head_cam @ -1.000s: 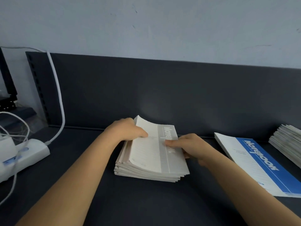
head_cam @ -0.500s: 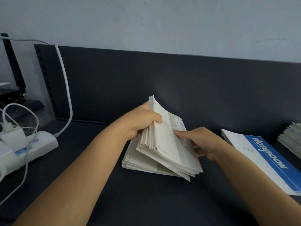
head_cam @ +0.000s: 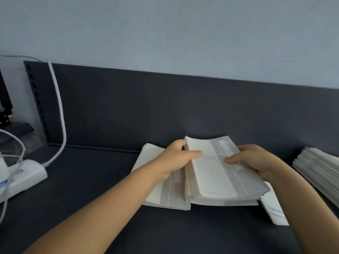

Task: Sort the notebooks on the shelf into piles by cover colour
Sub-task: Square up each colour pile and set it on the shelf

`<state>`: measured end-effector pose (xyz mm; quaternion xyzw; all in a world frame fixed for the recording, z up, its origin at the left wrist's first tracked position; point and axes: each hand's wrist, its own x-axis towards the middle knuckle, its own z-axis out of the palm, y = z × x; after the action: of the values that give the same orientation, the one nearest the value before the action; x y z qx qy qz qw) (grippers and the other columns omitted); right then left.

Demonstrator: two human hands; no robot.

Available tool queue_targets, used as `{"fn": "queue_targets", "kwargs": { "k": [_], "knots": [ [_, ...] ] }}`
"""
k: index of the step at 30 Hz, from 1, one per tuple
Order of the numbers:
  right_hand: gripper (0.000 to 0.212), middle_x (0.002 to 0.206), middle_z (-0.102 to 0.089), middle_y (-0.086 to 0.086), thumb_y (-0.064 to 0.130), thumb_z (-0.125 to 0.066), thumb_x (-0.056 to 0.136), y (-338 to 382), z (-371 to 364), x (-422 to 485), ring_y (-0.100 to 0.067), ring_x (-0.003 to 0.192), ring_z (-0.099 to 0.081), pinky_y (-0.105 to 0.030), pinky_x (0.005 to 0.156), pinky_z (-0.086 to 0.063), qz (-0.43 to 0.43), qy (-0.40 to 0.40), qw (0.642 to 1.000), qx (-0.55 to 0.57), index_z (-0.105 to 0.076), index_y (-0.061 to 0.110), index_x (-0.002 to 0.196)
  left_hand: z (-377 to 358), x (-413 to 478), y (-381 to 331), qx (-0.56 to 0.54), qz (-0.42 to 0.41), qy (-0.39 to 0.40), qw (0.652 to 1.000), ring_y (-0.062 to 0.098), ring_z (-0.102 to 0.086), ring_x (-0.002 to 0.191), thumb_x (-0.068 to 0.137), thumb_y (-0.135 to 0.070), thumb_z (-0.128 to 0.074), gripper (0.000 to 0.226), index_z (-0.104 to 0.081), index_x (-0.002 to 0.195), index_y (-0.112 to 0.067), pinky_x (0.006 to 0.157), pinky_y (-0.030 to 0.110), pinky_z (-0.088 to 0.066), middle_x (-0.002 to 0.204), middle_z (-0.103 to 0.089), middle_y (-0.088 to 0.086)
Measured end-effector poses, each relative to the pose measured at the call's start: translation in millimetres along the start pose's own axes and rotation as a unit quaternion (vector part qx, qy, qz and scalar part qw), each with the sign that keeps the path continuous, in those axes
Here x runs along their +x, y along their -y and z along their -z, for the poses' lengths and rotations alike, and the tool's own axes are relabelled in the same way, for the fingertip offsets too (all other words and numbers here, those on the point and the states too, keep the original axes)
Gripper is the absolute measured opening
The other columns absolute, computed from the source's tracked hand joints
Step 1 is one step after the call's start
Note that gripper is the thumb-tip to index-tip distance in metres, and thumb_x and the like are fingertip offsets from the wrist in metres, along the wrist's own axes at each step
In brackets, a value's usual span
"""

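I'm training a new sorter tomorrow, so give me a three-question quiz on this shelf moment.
1. True or false: the left hand and the right hand both grip the grey-banded notebook bundle.
2. Multiple choice: the white power strip lies A) to the left of the hands, B) to the right of the hands, C) under the bundle.
3. Fill in: the thin pile lying on the shelf beside the bundle has a ___ band on its top cover.

Key: 1 true; 2 A; 3 grey.
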<state>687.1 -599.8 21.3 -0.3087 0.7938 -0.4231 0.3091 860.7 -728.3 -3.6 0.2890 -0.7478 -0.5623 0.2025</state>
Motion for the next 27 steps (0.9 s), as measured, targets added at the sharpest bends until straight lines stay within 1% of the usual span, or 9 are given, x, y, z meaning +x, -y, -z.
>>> {"fn": "queue_targets", "kwargs": {
  "k": [3, 5, 8, 10, 13, 18, 21, 25, 27],
  "knots": [
    [0.018, 0.077, -0.074, -0.01, 0.0, -0.068, 0.079, -9.4, 2.4, 4.5, -0.027, 0.069, -0.07, -0.034, 0.063, -0.056, -0.004, -0.014, 0.999, -0.044, -0.067, 0.002, 0.097, 10.3, -6.3, -1.6, 0.15, -0.071, -0.026, 0.986, 0.007, -0.035, 0.138, 0.089, -0.033, -0.067, 0.066, -0.038, 0.147, -0.024, 0.099, 0.018, -0.03, 0.149, -0.039, -0.01],
    [0.022, 0.086, -0.073, -0.013, 0.001, -0.068, 0.079, -12.1, 2.1, 6.9, -0.031, 0.077, -0.07, -0.042, 0.074, -0.057, -0.012, -0.015, 0.998, -0.054, -0.065, 0.004, 0.1, 13.7, -14.2, 0.9, 0.24, -0.105, 0.003, 0.965, 0.003, -0.035, 0.138, 0.092, -0.042, -0.061, 0.063, -0.036, 0.148, -0.027, 0.102, 0.017, -0.029, 0.152, -0.037, -0.012],
    [0.033, 0.098, -0.068, -0.014, 0.006, -0.069, 0.077, -16.2, -1.5, 9.7, -0.032, 0.085, -0.067, -0.043, 0.078, -0.056, -0.017, -0.037, 0.997, -0.06, -0.058, 0.007, 0.108, 8.9, -25.1, 8.1, 0.407, -0.066, 0.12, 0.903, 0.005, -0.02, 0.146, 0.094, -0.063, -0.038, 0.069, -0.019, 0.154, -0.034, 0.116, 0.028, -0.022, 0.159, -0.02, -0.016],
    [0.036, 0.099, -0.066, -0.011, 0.009, -0.068, 0.076, -19.4, -8.9, 11.8, -0.028, 0.085, -0.065, -0.037, 0.072, -0.055, -0.004, -0.063, 0.996, -0.068, -0.056, 0.009, 0.11, 9.0, -29.3, 9.0, 0.473, -0.042, 0.147, 0.868, 0.008, -0.018, 0.146, 0.096, -0.064, -0.025, 0.065, -0.02, 0.153, -0.034, 0.115, 0.029, -0.019, 0.158, -0.021, -0.017],
    [0.033, 0.095, -0.063, -0.004, 0.017, -0.067, 0.076, -23.5, -25.7, 15.3, -0.02, 0.084, -0.061, -0.032, 0.072, -0.051, 0.008, -0.076, 0.99, -0.119, -0.054, 0.011, 0.106, 15.8, -32.0, 4.7, 0.507, -0.034, 0.118, 0.853, 0.011, -0.031, 0.14, 0.099, -0.06, -0.019, 0.056, -0.038, 0.144, -0.032, 0.11, 0.028, -0.026, 0.148, -0.037, -0.017],
    [0.041, 0.104, -0.062, -0.005, 0.023, -0.067, 0.076, -28.9, -38.6, 20.8, -0.022, 0.094, -0.061, -0.038, 0.084, -0.053, 0.014, -0.07, 0.988, -0.135, -0.051, 0.01, 0.111, 14.1, -37.2, 3.6, 0.539, 0.007, 0.118, 0.834, 0.012, -0.019, 0.146, 0.098, -0.06, -0.021, 0.059, -0.021, 0.152, -0.035, 0.117, 0.038, -0.021, 0.16, -0.018, -0.013],
    [0.036, 0.103, -0.061, -0.002, 0.024, -0.067, 0.078, -30.2, -46.1, 20.3, -0.021, 0.096, -0.061, -0.037, 0.082, -0.053, 0.035, -0.065, 0.99, -0.119, -0.052, 0.012, 0.109, 13.0, -36.3, 5.6, 0.559, 0.049, 0.112, 0.82, 0.016, -0.028, 0.14, 0.096, -0.06, -0.021, 0.061, -0.031, 0.147, -0.029, 0.111, 0.042, -0.03, 0.155, -0.028, -0.004],
    [0.018, 0.097, -0.067, -0.001, 0.024, -0.066, 0.083, -28.3, -53.1, 16.7, -0.017, 0.089, -0.064, -0.035, 0.082, -0.055, 0.077, -0.04, 0.989, -0.117, -0.061, 0.018, 0.099, 15.8, -36.0, 7.1, 0.552, 0.068, 0.095, 0.826, 0.016, -0.035, 0.134, 0.094, -0.056, -0.024, 0.056, -0.04, 0.138, -0.024, 0.105, 0.038, -0.036, 0.146, -0.037, -0.003],
    [0.016, 0.097, -0.065, -0.003, 0.027, -0.066, 0.083, -24.7, -49.8, 14.6, -0.017, 0.088, -0.062, -0.029, 0.073, -0.053, 0.077, -0.055, 0.981, -0.17, -0.059, 0.016, 0.092, 14.2, -35.8, 8.4, 0.53, 0.043, 0.079, 0.843, 0.016, -0.034, 0.135, 0.094, -0.053, -0.026, 0.054, -0.036, 0.139, -0.025, 0.108, 0.037, -0.034, 0.149, -0.036, -0.004]
  ]
}}
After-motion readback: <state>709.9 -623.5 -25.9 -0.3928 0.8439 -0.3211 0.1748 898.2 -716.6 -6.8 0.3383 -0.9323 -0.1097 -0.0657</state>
